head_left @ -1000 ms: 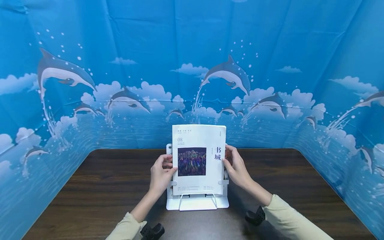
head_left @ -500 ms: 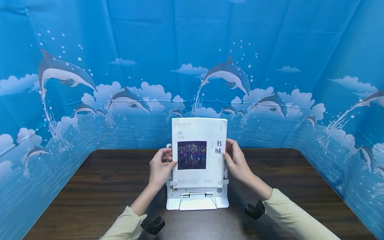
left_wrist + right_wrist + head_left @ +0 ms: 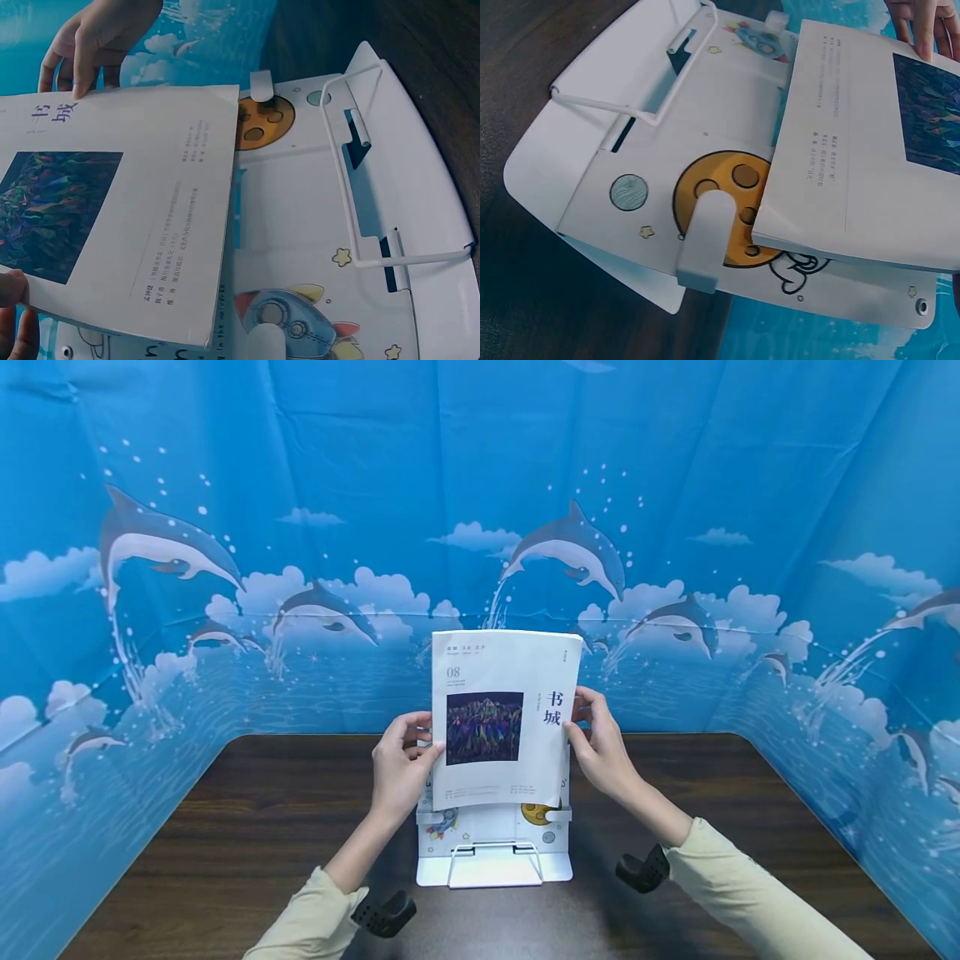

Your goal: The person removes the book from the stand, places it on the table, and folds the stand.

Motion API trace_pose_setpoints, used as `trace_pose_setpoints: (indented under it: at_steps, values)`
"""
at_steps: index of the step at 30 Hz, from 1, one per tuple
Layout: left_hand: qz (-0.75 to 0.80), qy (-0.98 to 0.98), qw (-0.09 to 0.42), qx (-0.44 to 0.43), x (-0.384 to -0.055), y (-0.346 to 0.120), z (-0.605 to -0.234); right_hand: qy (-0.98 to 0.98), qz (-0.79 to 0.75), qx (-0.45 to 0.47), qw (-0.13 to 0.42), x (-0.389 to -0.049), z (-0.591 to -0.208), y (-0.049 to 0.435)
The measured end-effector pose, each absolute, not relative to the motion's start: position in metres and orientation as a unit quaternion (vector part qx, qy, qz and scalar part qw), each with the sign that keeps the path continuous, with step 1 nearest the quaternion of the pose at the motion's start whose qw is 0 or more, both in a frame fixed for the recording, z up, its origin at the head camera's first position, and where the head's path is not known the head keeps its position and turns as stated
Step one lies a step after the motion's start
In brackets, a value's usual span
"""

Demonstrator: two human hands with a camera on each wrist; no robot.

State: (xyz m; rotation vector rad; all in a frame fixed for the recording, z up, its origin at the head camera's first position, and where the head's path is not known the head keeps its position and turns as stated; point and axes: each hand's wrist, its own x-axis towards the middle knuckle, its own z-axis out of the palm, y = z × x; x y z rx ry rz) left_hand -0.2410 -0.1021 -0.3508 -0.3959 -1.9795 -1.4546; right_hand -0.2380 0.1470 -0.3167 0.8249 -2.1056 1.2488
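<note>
A white magazine (image 3: 487, 781) with a dark picture on its cover is held upright between both hands, in front of a white book stand (image 3: 480, 827). My left hand (image 3: 401, 768) pinches its left edge, thumb on the cover and fingers behind. On the opposite edge my right hand (image 3: 600, 747) pinches it the same way. In the left wrist view the magazine's lower edge is raised above the stand's wire holder (image 3: 360, 259). A rocket drawing (image 3: 289, 319) and an orange moon drawing (image 3: 720, 169) show on the stand's back plate, beside its white page clips (image 3: 707, 236).
The stand rests on a dark wood table (image 3: 262, 827). Behind and at the sides hangs a blue curtain (image 3: 375, 460) printed with dolphins and clouds. Black wrist straps (image 3: 384, 914) sit at both sleeves.
Both hands have lifted the magazine up off the stand's base, out from behind the wire holder and page clips. More of the stand's printed back plate shows now, and the magazine tilts slightly.
</note>
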Motion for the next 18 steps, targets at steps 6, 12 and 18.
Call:
trace_pose_setpoints:
  at_steps: [6,12,18]
  values:
    - [-0.548,-0.757,0.323,-0.151,-0.235,-0.101,-0.344,-0.784,0.47,0.303,0.269,-0.248,-0.32,0.154]
    - [-0.549,-0.761,0.315,-0.143,-0.229,-0.096,-0.338,-0.796,0.46,0.292,0.263,-0.253,-0.323,0.165]
    - [-0.563,-0.761,0.286,-0.145,-0.225,-0.092,-0.339,-0.807,0.466,0.28,0.231,-0.248,-0.322,0.174]
